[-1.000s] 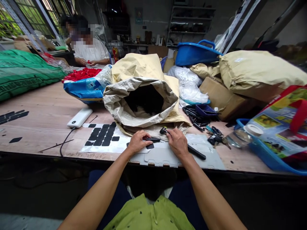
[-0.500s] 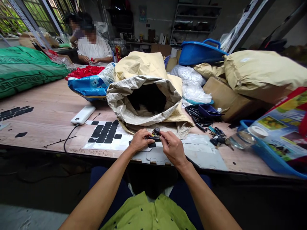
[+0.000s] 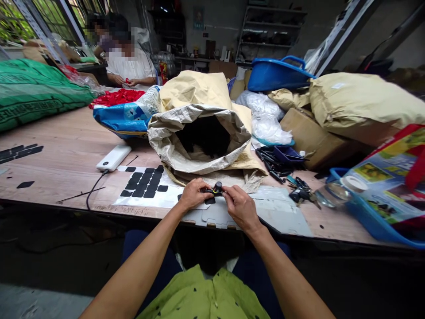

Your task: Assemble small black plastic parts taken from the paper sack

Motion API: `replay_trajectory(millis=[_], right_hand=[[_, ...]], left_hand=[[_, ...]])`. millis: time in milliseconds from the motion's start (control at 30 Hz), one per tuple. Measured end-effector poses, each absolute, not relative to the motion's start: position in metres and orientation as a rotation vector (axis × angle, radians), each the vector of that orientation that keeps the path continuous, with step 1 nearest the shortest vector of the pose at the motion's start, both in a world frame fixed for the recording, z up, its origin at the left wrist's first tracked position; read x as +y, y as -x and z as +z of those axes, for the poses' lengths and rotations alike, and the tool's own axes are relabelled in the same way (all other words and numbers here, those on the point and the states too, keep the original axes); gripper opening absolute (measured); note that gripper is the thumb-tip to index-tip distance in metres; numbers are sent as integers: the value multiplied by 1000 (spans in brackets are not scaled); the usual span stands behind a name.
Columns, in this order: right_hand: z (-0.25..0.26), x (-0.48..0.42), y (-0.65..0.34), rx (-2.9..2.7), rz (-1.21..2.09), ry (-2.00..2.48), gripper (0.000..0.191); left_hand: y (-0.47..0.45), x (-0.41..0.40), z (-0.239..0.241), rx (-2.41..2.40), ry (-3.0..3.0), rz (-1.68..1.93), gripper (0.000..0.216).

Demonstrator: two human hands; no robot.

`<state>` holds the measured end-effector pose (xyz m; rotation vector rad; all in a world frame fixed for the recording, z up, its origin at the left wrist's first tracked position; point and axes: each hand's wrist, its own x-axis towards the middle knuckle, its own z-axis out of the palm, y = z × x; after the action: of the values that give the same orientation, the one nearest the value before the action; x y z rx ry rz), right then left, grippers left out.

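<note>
In front of the sack, my left hand (image 3: 194, 193) pinches a small black part (image 3: 217, 188) with a rounded dark top and a thin yellow band. My right hand (image 3: 241, 204) meets it from the other side, thumb and fingertips closed at its right end. The part's exact kind is too small to tell. Both hands are just above a grey board (image 3: 282, 212) at the table's front edge. A black rounded square pad (image 3: 210, 200) lies under the part. More such pads (image 3: 146, 184) sit in rows on a white sheet (image 3: 133, 201) to the left.
A large open paper sack (image 3: 199, 164), dark inside, stands just behind my hands. Left are a white power bank (image 3: 113, 157) with a cable and a blue bag (image 3: 122, 117) of red pieces. Right are keys (image 3: 300, 190), a clear bottle (image 3: 332, 193) and a blue basin (image 3: 361, 212). A co-worker (image 3: 131, 66) sits beyond.
The black part has turned more upright between my fingers, and its yellow band shows more clearly. My right hand has shifted slightly. The view has moved a little.
</note>
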<state>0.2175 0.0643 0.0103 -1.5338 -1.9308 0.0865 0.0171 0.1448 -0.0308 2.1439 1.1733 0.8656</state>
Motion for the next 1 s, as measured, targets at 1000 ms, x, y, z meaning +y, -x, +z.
replay_trajectory(millis=[1000], right_hand=[[-34,107,-260,-1902,-228,1780,21]], left_hand=[[-17,142,-21,1211,-2163,802,15]])
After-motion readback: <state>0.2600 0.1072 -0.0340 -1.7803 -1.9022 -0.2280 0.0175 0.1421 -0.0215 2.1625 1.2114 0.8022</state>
